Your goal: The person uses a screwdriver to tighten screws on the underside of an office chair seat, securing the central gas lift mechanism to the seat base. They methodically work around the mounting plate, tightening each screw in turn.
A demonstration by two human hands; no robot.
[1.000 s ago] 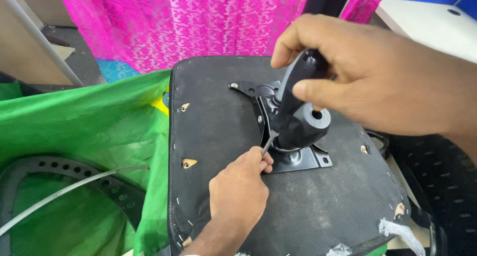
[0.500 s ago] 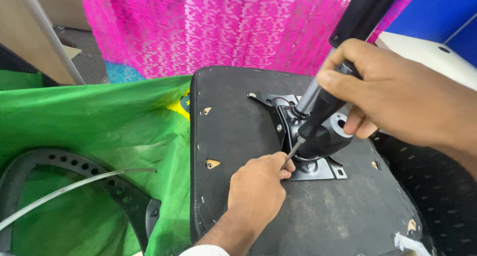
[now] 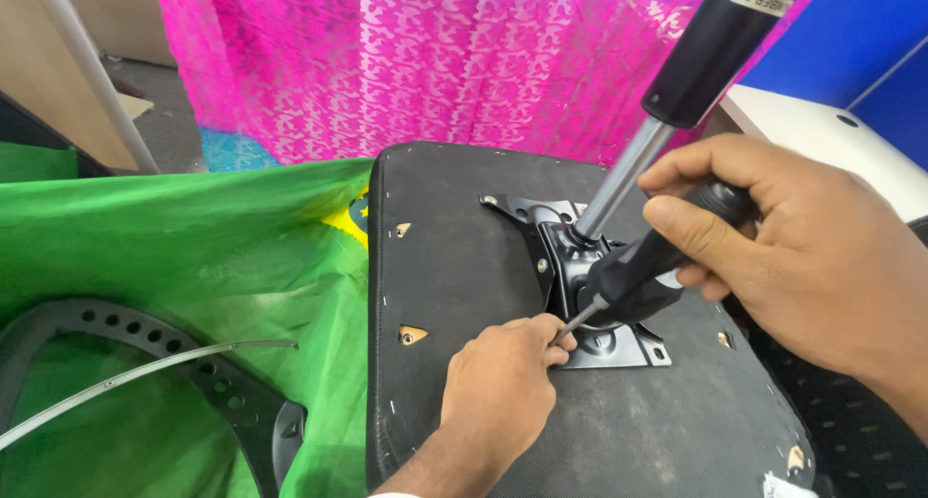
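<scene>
A black chair seat lies upside down, with a black metal mounting plate fixed to it. From the plate a chrome rod rises into a black gas cylinder. My right hand grips the black handle of a screwdriver, angled down to the left. My left hand rests on the seat and pinches the screwdriver's thin metal tip at the plate's left edge. Whatever lies under the tip is hidden by my fingers.
Green cloth covers the surface on the left, and on it lie a black curved perforated part and a thin metal strip. Behind hangs a pink patterned cloth. A white tabletop is at right, a grey pole at upper left.
The view has shifted, so the seat sits further right and the gas cylinder shows above. My right hand has moved right along the handle. My left hand stays pinched at the tip.
</scene>
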